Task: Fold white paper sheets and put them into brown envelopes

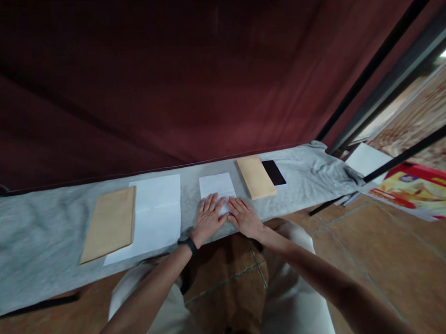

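A small folded white sheet of paper (216, 186) lies on a long table covered in grey cloth (33, 229). My left hand (207, 219) and my right hand (243, 217) both rest flat on the sheet's near edge, side by side, fingers stretched out and pointing away from me. A black band sits on my left wrist. Neither hand holds anything.
Left of my hands lie a stack of white paper (154, 212) and a large brown envelope (110, 222). To the right lie a smaller brown envelope (255, 177) and a black phone (274, 172). A dark red curtain hangs behind the table. A colourful poster (416, 190) lies on the tiled floor at right.
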A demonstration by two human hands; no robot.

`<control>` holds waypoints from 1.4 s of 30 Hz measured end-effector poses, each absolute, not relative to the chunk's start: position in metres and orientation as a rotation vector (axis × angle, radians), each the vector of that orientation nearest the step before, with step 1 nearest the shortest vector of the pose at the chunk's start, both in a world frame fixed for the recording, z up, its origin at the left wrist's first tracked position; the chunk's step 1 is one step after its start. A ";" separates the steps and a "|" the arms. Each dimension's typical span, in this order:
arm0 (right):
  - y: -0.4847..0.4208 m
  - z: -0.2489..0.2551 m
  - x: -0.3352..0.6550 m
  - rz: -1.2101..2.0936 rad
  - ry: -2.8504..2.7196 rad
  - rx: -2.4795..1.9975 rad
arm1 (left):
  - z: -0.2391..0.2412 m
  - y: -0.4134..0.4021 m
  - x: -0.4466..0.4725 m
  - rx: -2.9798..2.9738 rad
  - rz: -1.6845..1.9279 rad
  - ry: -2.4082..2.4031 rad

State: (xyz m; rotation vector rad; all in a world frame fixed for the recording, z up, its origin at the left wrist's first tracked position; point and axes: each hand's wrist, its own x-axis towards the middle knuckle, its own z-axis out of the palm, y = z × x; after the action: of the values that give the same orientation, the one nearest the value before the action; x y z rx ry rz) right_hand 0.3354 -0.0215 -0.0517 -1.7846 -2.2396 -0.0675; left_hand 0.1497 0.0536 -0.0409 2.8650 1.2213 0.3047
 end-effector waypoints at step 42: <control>0.055 -0.073 0.329 -0.158 -2.052 -1.916 | -0.049 0.114 0.167 2.721 0.346 1.366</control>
State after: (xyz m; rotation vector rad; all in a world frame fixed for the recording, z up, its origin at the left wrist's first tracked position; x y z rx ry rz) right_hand 0.3288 0.0550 -0.0726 -1.9162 -2.0523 -0.1582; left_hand 0.1666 0.1144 -0.0491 2.7206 1.3664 0.3463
